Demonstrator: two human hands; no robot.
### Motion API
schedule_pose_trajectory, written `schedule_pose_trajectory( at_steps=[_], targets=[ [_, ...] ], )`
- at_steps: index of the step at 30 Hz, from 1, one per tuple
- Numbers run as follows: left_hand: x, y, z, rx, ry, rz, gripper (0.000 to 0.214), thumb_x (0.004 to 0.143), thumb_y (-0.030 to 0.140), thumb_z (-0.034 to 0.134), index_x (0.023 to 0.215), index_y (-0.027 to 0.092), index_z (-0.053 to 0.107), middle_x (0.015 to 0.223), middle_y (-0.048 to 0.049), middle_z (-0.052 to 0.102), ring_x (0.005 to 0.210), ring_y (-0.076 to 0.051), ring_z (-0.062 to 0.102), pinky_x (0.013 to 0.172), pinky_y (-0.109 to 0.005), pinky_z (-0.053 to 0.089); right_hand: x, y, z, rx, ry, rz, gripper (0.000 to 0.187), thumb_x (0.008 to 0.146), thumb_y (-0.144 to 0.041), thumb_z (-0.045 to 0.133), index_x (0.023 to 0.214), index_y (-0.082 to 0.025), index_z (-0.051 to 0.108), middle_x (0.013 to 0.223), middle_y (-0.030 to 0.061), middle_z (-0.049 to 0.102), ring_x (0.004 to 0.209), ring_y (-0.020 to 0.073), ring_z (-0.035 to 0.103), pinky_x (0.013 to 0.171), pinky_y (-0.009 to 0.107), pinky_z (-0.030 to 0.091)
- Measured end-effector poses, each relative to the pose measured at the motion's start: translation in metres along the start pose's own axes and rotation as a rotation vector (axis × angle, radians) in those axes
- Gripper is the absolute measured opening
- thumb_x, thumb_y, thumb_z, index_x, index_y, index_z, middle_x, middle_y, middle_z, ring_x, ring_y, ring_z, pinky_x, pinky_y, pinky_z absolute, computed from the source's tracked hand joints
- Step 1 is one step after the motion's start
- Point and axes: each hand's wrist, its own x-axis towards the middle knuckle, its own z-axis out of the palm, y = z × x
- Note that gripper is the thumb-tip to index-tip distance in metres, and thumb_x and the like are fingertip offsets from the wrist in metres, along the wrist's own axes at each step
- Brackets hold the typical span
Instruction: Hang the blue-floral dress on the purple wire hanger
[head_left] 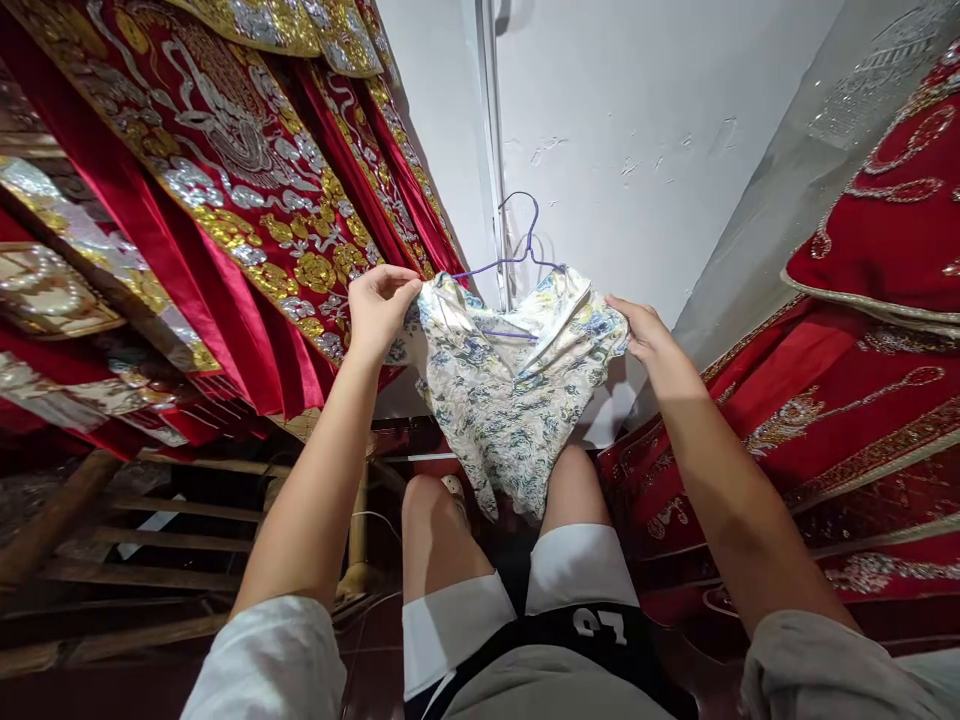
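Left hand [381, 310] and right hand [643, 328] pinch the floral blouse [510, 410], collar [559, 318] forward, long axis apparently running toward the knees [576, 482].

From eight o'clock, the left forearm [319, 480] reaches up to the left hand [377, 312] at ten, thumb [406, 294] and index finger [397, 271] pinched at their tips. From four o'clock, the right forearm [712, 460] reaches the right hand [646, 329] near three, fingers [627, 308] closed and pointing toward ten.

Pale floral blouse [491, 410], V-necked, on purple hanger [529, 252], hook uppermost
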Motion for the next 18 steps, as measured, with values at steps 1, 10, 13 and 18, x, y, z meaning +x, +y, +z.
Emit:
schedule_pose_trajectory(
  at_steps=[1, 10, 13, 18],
  targets=[
    [0.002, 0.000, 0.003, 0.012, 0.024, 0.024, 0.012, 0.083, 0.025, 0.070, 0.091, 0.016, 0.071, 0.092, -0.0068, 0.073, 0.087, -0.019, 0.068, 0.082, -0.032, 0.058, 0.000, -0.004, 0.001, 0.005, -0.005, 0.021, 0.020, 0.079, -0.031, 0.083, 0.078, -0.015, 0.071, 0.063, 0.0042, 0.071, 0.061, 0.0196, 0.069, 0.061, 0.030, 0.058],
    [-0.018, -0.034, -0.003, 0.317, -0.025, 0.080, 0.019, 0.082, 0.016, 0.059, 0.099, 0.019, 0.066, 0.094, -0.0057, 0.070, 0.088, -0.022, 0.062, 0.086, -0.035, 0.049, -0.048, -0.016, 0.026, -0.431, -0.158, -0.281, 0.035, 0.088, -0.049, 0.073, 0.075, -0.017, 0.068, 0.072, 0.0065, 0.069, 0.078, 0.0223, 0.068, 0.080, 0.036, 0.055],
    [-0.035, -0.052, 0.000, 0.386, -0.183, 0.083, 0.018, 0.081, 0.016, 0.055, 0.097, 0.020, 0.064, 0.095, -0.0070, 0.068, 0.092, -0.024, 0.061, 0.086, -0.036, 0.047, -0.064, -0.010, 0.034, -0.842, -0.017, -0.539, 0.028, 0.096, -0.039, 0.059, 0.098, -0.015, 0.074, 0.092, 0.0128, 0.072, 0.099, 0.0308, 0.067, 0.095, 0.047, 0.052],
    [-0.047, -0.058, 0.021, 0.317, -0.145, 0.087, 0.010, 0.085, 0.021, 0.051, 0.088, 0.021, 0.061, 0.090, -0.0076, 0.066, 0.087, -0.024, 0.058, 0.081, -0.033, 0.044, -0.077, 0.031, 0.041, -0.928, 0.056, -0.895, 0.040, 0.094, -0.029, 0.058, 0.133, -0.025, 0.066, 0.142, 0.0135, 0.059, 0.143, 0.0363, 0.044, 0.118, 0.061, 0.035]
  ],
)
